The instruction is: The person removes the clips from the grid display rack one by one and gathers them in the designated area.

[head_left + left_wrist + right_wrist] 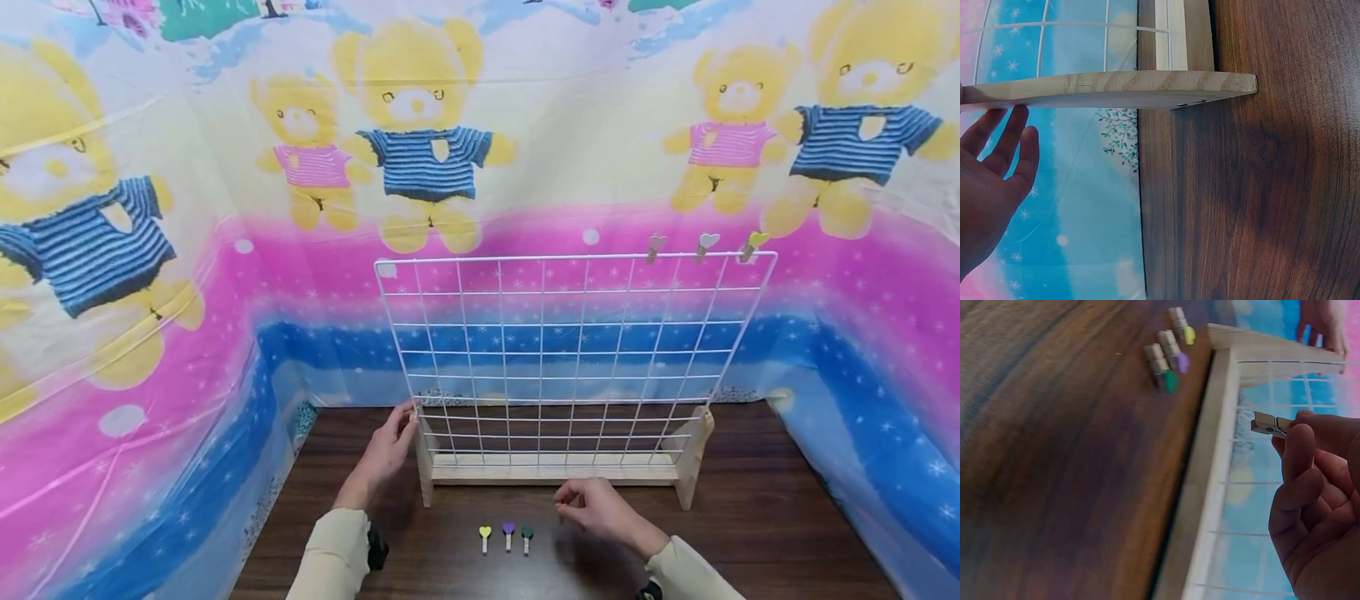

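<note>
My right hand (pixel 600 507) pinches a small wooden clothespin (pixel 1266 423) between thumb and fingertips, in front of the stand's base bar. A speck of orange shows at its heart end in the head view; the fingers cover the rest. With fingers fairly straight, my left hand (pixel 988 181) touches the upper part of the left wooden side post (pixel 1147 81). A white wire grid (pixel 540 323) stands upright in the wooden stand (pixel 555 477). On the table in front lie clothespins with a yellow heart (pixel 485 533), a purple heart (pixel 508 531) and a green heart (pixel 527 533).
Along the grid's top right edge sit clothespins with a pinkish heart (pixel 657 244), a white heart (pixel 707 242) and a yellow heart (pixel 756 241). The right side post (pixel 697 454) stands on the dark wooden table (pixel 772 517). Bear-printed cloth (pixel 570 133) hangs around the table.
</note>
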`<state>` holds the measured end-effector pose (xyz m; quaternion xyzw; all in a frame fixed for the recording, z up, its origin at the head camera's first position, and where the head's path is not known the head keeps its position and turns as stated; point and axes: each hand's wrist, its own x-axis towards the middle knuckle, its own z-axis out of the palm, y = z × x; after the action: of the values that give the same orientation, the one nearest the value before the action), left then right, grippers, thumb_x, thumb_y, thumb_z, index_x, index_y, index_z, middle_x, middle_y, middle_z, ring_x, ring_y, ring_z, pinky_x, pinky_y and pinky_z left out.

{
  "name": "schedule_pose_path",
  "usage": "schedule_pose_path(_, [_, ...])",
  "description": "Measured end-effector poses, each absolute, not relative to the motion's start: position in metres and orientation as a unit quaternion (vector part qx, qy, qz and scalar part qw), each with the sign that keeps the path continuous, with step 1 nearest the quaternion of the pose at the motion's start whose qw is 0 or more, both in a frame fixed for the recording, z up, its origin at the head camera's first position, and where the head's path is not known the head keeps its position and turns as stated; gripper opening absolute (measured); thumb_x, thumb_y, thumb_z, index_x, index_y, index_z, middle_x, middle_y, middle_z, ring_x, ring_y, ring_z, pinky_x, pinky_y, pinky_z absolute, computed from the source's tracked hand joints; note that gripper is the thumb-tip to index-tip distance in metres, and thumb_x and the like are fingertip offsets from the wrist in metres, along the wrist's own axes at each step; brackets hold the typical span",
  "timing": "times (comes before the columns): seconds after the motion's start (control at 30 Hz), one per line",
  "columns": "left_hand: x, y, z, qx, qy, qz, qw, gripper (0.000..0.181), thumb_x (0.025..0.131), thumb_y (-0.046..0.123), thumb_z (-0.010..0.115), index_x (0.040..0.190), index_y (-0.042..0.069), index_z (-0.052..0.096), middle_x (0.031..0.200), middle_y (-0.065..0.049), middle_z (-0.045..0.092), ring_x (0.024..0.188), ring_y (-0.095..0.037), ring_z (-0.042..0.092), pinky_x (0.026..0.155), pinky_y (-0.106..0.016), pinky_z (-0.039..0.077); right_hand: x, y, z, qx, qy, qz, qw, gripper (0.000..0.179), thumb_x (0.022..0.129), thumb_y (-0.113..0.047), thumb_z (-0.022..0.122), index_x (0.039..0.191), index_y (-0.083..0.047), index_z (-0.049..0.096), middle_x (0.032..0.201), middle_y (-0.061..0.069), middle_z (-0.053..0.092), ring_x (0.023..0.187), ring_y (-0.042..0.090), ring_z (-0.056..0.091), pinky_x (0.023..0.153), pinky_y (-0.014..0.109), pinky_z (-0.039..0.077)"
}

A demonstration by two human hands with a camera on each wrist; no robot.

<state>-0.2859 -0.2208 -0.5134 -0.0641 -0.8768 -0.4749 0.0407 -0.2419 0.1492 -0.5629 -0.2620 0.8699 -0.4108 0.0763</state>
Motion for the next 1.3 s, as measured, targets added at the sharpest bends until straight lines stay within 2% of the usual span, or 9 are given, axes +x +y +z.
schedule_pose_path(0.1, [-0.286,-0.221,-0.514,-0.063,-0.876,-0.476,0.041,0.037,0.103,0.022,0.042,0.14,0.023,0.041,0.132,-0.018,0.051,0.122,-0.033,0.047,0.096,-0.052,0.04,-0.241,0.148,-0.577,-0.26,0.87,-0.413,0.08,0.005,0.087,-0.009,0.067,0.091,-0.008,0.069,0.082,-0.005,0.065,0.056,0.007,0.055,0.048,0.024,0.046])
schedule_pose_path(0.27, [-0.287,-0.22,-0.514,-0.061,-0.877,-0.475,0.038,0.037,0.103,0.022,0.043,0.14,0.024,0.041,0.132,-0.018,0.052,0.122,-0.033,0.047,0.096,-0.052,0.04,-0.239,0.144,-0.598,-0.243,0.857,-0.439,0.116,0.009,0.087,-0.01,0.067,0.092,-0.002,0.068,0.079,-0.005,0.063,0.051,0.013,0.057,0.046,0.025,0.048])
schedule_pose_path(0.53, [-0.288,-0.22,-0.513,-0.073,-0.881,-0.465,0.057,0.036,0.102,0.018,0.044,0.138,0.018,0.043,0.13,-0.02,0.053,0.12,-0.033,0.05,0.094,-0.051,0.041,-0.237,0.135,-0.619,-0.232,0.85,-0.455,0.127,0.007,0.087,-0.011,0.068,0.088,-0.003,0.068,0.074,-0.005,0.064,0.047,0.012,0.056,0.044,0.026,0.047])
schedule_pose_path(0.8, [-0.288,-0.22,-0.513,-0.072,-0.881,-0.465,0.057,0.036,0.102,0.018,0.044,0.138,0.016,0.043,0.13,-0.02,0.053,0.12,-0.033,0.05,0.094,-0.051,0.042,-0.237,0.132,-0.63,-0.229,0.853,-0.455,0.113,0.006,0.087,-0.009,0.068,0.087,-0.003,0.068,0.073,-0.002,0.065,0.046,0.008,0.054,0.044,0.025,0.047])
schedule_pose_path(1.13, [-0.288,-0.22,-0.514,-0.068,-0.878,-0.47,0.056,0.036,0.102,0.018,0.044,0.138,0.016,0.043,0.129,-0.019,0.054,0.119,-0.032,0.051,0.094,-0.05,0.042,-0.237,0.131,-0.636,-0.233,0.878,-0.407,0.096,0.006,0.088,-0.011,0.065,0.086,-0.007,0.069,0.068,-0.009,0.061,0.046,0.004,0.052,0.046,0.023,0.045])
schedule_pose_path(1.3, [-0.287,-0.22,-0.513,-0.068,-0.876,-0.473,0.056,0.036,0.102,0.018,0.044,0.138,0.017,0.043,0.13,-0.019,0.054,0.119,-0.033,0.051,0.093,-0.051,0.042,-0.239,0.13,-0.637,-0.263,0.898,-0.349,0.05,0.006,0.087,-0.014,0.067,0.082,-0.013,0.069,0.074,-0.013,0.061,0.063,0.001,0.055,0.059,0.025,0.047])
